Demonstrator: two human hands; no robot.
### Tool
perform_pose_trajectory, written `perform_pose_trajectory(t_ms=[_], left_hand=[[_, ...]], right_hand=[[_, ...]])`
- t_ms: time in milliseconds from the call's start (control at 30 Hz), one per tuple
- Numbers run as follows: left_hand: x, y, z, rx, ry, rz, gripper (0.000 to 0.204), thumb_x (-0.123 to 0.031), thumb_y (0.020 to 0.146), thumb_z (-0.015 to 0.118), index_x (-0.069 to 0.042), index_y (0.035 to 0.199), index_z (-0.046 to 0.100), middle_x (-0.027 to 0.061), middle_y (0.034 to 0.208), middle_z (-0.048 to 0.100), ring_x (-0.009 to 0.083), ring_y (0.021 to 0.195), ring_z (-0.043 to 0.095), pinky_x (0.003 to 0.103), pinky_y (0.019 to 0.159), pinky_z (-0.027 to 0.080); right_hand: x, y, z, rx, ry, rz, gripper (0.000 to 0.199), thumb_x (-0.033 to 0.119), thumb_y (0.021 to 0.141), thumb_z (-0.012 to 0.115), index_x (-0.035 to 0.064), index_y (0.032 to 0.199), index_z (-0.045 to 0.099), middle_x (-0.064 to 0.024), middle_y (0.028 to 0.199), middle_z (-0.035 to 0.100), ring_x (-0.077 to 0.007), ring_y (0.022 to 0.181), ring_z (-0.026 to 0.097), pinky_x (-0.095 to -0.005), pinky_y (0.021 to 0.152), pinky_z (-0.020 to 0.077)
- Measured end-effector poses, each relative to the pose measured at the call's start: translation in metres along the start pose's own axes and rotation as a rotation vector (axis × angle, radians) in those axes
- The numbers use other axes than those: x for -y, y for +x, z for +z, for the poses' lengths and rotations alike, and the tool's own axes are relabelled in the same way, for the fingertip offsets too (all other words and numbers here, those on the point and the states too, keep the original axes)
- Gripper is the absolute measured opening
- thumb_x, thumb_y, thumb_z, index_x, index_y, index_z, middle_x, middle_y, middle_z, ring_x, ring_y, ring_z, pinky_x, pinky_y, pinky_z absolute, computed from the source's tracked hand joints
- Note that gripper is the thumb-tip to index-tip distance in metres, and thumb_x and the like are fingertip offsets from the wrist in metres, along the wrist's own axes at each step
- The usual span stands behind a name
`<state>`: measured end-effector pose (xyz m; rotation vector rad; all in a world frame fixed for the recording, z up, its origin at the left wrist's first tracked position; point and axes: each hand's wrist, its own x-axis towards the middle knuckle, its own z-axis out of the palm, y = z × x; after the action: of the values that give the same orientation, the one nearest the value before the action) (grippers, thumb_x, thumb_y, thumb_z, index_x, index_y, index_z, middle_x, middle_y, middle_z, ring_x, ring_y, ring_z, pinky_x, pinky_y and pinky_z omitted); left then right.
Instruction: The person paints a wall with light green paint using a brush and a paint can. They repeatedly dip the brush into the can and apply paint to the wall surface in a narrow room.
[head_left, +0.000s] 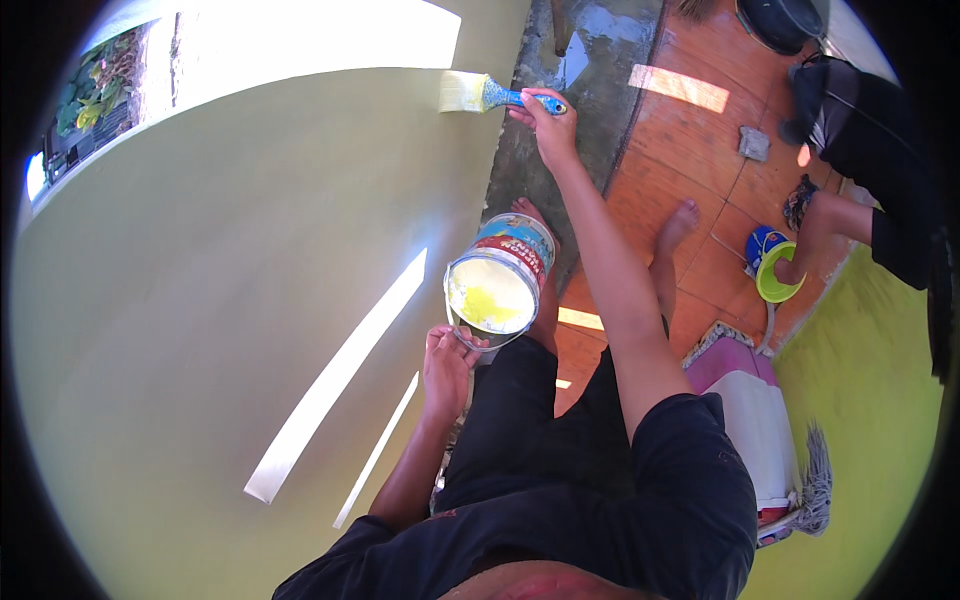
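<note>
My right hand (549, 122) is closed around the blue handle of a wide paintbrush (466, 92). Its pale, paint-coated bristles lie against the upper part of the light yellow-green wall (200, 270), or very near it. Lower down, my left hand (450, 368) grips the wire handle of a paint bucket (520, 240). The bucket is tilted, its mouth toward me, and white and yellow paint coats what shows of the inside. It hangs in front of my legs, close to the wall.
On the right, another person's hand reaches into a lime-green pail (778, 272). A pink and white container (740, 420) stands by my right side, near a grey mop head (816, 480). A grey block (754, 144) lies on the orange tiles (690, 180). A black basin (780, 22) sits far right.
</note>
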<state>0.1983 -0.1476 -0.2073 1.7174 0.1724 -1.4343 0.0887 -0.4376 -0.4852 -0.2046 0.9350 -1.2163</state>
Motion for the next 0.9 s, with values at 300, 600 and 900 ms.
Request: perform_pose_trajectory(t_ms=[300,600,900], left_hand=[[0.005,-0.003,0.012,0.052,-0.047,0.022,0.013,-0.021,0.102,0.045,-0.011,0.111,0.045,0.0091,0.099,0.055,0.0239,0.097,0.059,0.047,0.098,0.047],[0.008,-0.006,0.019,0.064,-0.048,0.021,0.018,-0.025,0.101,0.049,-0.012,0.112,0.045,0.0087,0.099,0.055,0.0246,0.097,0.058,0.050,0.099,0.046],[0.015,-0.008,0.005,0.011,-0.112,0.022,0.011,-0.019,0.101,0.047,-0.012,0.109,0.045,0.0089,0.097,0.056,0.0244,0.095,0.058,0.048,0.096,0.048]], right_hand=[[0.020,-0.024,0.049,0.101,-0.180,-0.151,0.010,0.001,0.093,0.064,-0.0032,0.101,0.066,-0.0140,0.101,0.068,-0.0228,0.094,0.069,-0.0342,0.078,0.0626],[0.067,-0.074,0.053,0.202,0.122,-0.015,0.010,-0.001,0.092,0.063,-0.0019,0.101,0.065,-0.0149,0.105,0.067,-0.0273,0.096,0.069,-0.0356,0.075,0.0633],[-0.013,0.014,0.003,-0.161,-0.145,-0.043,0.013,0.002,0.093,0.063,-0.0041,0.105,0.063,-0.0149,0.102,0.067,-0.0270,0.086,0.072,-0.0342,0.074,0.0623]])
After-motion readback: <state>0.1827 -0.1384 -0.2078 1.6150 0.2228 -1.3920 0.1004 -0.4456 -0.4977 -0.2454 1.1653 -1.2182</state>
